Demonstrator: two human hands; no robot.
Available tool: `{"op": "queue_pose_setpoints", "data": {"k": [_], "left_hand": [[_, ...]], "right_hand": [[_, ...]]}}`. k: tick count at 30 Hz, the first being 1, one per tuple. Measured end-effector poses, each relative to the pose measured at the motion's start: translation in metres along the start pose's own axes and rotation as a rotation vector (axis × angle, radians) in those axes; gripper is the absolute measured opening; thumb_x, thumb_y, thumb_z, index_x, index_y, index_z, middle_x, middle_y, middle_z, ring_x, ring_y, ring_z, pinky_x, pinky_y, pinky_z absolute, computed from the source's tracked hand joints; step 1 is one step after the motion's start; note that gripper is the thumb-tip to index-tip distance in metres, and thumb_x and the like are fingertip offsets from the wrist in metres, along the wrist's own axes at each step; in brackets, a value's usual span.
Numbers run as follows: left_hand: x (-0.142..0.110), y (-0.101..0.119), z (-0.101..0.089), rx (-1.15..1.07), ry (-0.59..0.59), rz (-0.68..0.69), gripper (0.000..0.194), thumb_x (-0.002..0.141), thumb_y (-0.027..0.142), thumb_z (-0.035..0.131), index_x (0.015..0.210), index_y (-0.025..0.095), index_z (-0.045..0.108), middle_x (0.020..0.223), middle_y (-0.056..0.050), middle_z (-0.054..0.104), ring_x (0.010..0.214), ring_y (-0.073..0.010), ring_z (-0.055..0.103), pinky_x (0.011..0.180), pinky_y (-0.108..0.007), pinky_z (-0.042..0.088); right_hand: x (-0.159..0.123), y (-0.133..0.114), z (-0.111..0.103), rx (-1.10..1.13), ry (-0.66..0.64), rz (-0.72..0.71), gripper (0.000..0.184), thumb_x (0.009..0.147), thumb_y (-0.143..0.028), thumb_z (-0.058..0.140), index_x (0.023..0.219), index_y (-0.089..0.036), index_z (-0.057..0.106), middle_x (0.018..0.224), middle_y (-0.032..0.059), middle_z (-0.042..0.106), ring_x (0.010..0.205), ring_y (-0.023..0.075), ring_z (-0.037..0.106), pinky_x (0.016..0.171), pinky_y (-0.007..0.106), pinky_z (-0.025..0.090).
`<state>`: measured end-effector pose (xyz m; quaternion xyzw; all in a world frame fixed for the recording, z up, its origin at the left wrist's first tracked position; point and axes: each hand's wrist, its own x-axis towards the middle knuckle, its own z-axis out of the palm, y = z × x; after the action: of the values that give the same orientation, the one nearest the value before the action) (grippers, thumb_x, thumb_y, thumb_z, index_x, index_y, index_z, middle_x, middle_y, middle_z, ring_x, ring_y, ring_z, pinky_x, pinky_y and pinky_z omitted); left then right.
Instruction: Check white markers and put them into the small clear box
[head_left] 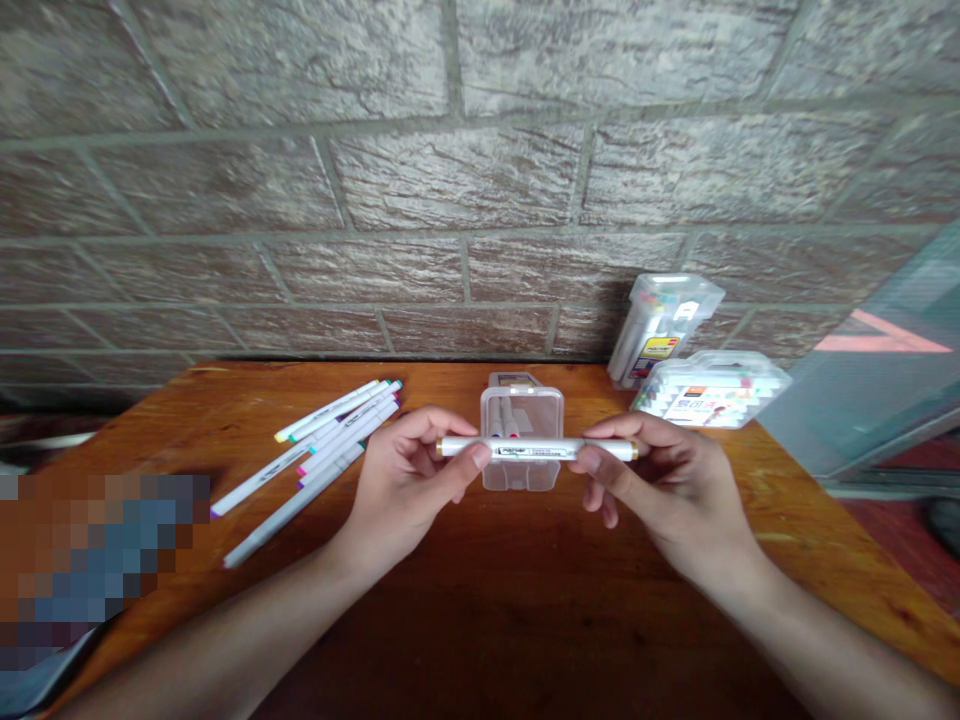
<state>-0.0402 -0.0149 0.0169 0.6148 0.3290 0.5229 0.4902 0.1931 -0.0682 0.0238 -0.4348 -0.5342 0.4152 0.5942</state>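
A white marker (537, 449) with gold-brown end caps lies level between my two hands, above the wooden table (510, 590). My left hand (409, 478) pinches its left end with thumb and fingers. My right hand (660, 480) pinches the right end the same way. Just behind the marker stands a small clear plastic case (522, 420), open at the top, with a few markers standing inside. To the left, several white markers (319, 450) with coloured caps lie loose on the table.
Two clear plastic boxes full of markers sit at the back right: one upright (660, 328), one on its side (709, 390). A stone-block wall (450, 180) rises right behind the table. A pixelated patch covers the near left corner.
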Motion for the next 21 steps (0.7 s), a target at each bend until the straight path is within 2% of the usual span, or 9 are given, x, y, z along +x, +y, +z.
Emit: {"op": "queue_pose_setpoints", "data": {"k": [5,7,13,21], "left_hand": [[-0.0002,-0.002,-0.0014,-0.042,-0.009,-0.022,0.018,0.089,0.031,0.084,0.088,0.017,0.073,0.061,0.003,0.066,0.046,-0.0076,0.054,0.047,-0.019,0.043],[-0.0006,-0.0023,-0.0016,-0.049,-0.011,-0.023,0.018,0.089,0.032,0.084,0.088,0.017,0.073,0.062,0.003,0.066,0.047,-0.0075,0.054,0.047,-0.019,0.043],[-0.001,-0.0001,-0.0007,-0.008,-0.01,-0.025,0.02,0.087,0.032,0.085,0.087,0.016,0.073,0.062,0.002,0.068,0.046,-0.0084,0.055,0.046,-0.02,0.043],[0.0,0.0026,0.0007,0.012,-0.003,-0.026,0.023,0.086,0.035,0.086,0.085,0.016,0.073,0.06,0.002,0.067,0.046,-0.0092,0.055,0.045,-0.02,0.042]], "right_hand": [[-0.0013,-0.0051,-0.0011,-0.018,-0.023,-0.022,0.022,0.096,-0.038,0.079,0.097,-0.017,0.077,0.058,0.0034,0.075,0.04,0.0121,0.061,0.04,0.021,0.05],[-0.0015,-0.0052,-0.0008,-0.02,-0.015,-0.022,0.021,0.094,-0.038,0.08,0.099,-0.017,0.077,0.058,0.0029,0.075,0.039,0.0123,0.061,0.04,0.021,0.05],[0.0,-0.004,0.0004,-0.023,0.021,0.011,0.028,0.08,-0.038,0.094,0.092,-0.018,0.078,0.061,0.0039,0.076,0.039,0.0134,0.062,0.038,0.022,0.05],[-0.0002,-0.0056,-0.0002,-0.014,-0.002,-0.01,0.023,0.09,-0.039,0.085,0.091,-0.018,0.077,0.059,0.0026,0.074,0.042,0.0138,0.063,0.039,0.022,0.053]]}}
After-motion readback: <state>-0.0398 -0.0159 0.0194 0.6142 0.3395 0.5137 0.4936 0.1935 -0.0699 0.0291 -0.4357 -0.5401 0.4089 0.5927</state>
